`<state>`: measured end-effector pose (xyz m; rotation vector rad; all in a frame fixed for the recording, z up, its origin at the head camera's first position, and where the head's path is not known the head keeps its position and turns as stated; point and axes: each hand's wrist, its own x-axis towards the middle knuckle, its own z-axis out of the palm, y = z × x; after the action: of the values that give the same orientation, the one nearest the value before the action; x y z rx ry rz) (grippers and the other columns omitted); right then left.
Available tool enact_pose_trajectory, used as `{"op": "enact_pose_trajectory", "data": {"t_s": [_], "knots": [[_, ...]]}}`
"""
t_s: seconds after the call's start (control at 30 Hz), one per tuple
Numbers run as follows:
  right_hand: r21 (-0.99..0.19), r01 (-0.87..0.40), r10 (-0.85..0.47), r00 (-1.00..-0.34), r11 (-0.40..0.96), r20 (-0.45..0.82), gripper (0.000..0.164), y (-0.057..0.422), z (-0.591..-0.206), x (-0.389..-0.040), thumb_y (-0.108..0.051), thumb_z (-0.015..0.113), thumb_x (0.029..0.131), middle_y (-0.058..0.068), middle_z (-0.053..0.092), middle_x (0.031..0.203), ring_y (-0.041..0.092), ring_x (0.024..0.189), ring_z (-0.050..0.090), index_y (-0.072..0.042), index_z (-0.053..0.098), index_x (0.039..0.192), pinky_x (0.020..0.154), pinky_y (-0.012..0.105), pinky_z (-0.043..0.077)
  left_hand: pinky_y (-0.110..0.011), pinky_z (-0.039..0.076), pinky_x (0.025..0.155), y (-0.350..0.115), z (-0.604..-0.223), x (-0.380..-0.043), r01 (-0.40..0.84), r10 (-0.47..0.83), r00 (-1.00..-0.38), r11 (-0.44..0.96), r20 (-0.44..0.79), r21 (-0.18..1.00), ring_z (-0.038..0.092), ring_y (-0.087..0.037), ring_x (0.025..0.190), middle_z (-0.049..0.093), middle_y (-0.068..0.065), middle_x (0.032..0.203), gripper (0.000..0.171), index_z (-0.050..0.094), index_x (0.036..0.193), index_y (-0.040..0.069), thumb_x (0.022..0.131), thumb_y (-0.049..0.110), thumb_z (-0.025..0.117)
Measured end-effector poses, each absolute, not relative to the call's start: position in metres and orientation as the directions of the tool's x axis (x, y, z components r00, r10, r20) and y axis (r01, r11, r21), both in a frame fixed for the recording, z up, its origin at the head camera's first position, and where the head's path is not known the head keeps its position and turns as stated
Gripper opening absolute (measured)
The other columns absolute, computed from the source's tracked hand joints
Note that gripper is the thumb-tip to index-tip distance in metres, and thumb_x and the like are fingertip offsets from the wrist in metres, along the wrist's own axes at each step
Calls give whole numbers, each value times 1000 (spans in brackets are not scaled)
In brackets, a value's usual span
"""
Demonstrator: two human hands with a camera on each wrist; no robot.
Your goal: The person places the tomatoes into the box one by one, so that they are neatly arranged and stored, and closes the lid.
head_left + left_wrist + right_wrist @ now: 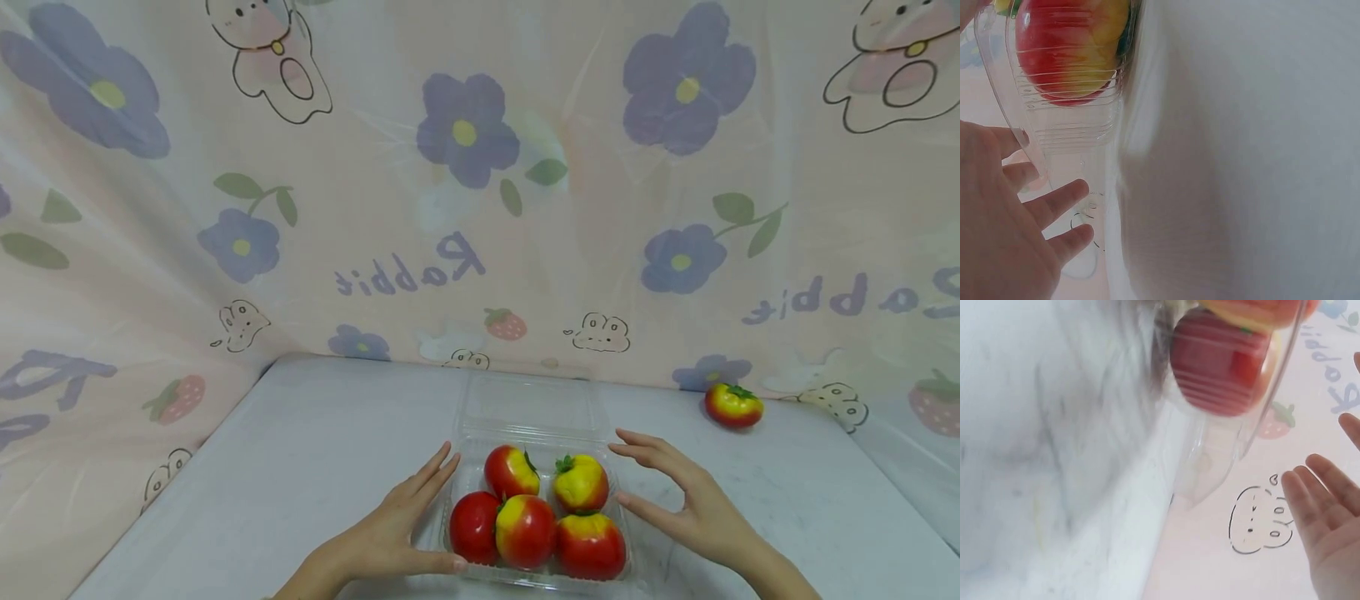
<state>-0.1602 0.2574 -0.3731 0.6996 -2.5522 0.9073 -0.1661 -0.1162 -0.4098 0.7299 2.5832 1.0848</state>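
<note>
A clear plastic clamshell box [543,577] stands on the table with its lid [531,407] folded back, away from me. Inside lie several red-and-yellow, tomato-like fruits [526,533] with green leafy tops. My left hand [390,531] is at the box's left side, fingers extended and thumb at the front left corner. In the left wrist view, the fingers of that hand [1019,206] spread beside the clear wall. To the box's right is my right hand [697,504], its fingers apart and thumb tip close to the rim. Neither hand grips anything.
One more red-and-yellow fruit [733,406] lies at the back right of the pale marbled table [300,467]. Behind the table and along its sides hangs a printed cloth [555,275] with flowers and rabbits.
</note>
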Motion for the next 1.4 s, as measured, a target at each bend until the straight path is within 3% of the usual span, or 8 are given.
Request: {"op": "enact_pose_trajectory", "data": {"t_s": [0.47, 0.67, 0.93, 1.23, 1.4], "knots": [[-504, -443, -229, -873, 741, 431, 47, 277, -374, -171, -25, 77, 82, 1, 56, 134, -19, 111, 39, -30, 61, 126, 83, 13, 49, -76, 35, 92, -118, -408, -166, 345, 530, -847, 605, -39, 717, 23, -43, 142, 3, 4, 163, 100, 16, 153, 38, 71, 63, 68], [-503, -455, -220, -862, 735, 457, 47, 290, -375, -177, -21, 76, 82, 4, 56, 133, -21, 111, 38, -25, 61, 126, 82, 5, 45, -75, 36, 91, -118, -407, -167, 357, 538, -843, 602, -32, 714, 23, -42, 142, 3, 3, 163, 100, 14, 153, 40, 72, 61, 69], [-505, -463, -196, -847, 728, 494, 46, 305, -379, -185, -16, 76, 82, 15, 55, 133, -23, 110, 37, -15, 62, 126, 82, -3, 38, -75, 37, 91, -117, -406, -167, 351, 534, -844, 606, -38, 714, 24, -43, 141, 4, 3, 163, 102, 16, 154, 33, 71, 60, 70], [-490, -441, -163, -845, 752, 510, 43, 325, -382, -193, -14, 75, 83, 22, 55, 131, -27, 110, 31, -8, 62, 123, 81, -6, 35, -74, 38, 91, -117, -408, -167, 366, 543, -839, 594, -22, 716, 25, -43, 141, 4, 1, 163, 100, 15, 153, 39, 72, 62, 68], [-480, -409, -143, -856, 776, 497, 44, 334, -384, -198, -18, 75, 83, 24, 54, 131, -28, 108, 27, -7, 62, 123, 79, -7, 34, -74, 38, 90, -117, -410, -166, 358, 537, -843, 600, -28, 715, 26, -43, 140, 4, 2, 163, 101, 16, 153, 36, 72, 61, 69]]}}
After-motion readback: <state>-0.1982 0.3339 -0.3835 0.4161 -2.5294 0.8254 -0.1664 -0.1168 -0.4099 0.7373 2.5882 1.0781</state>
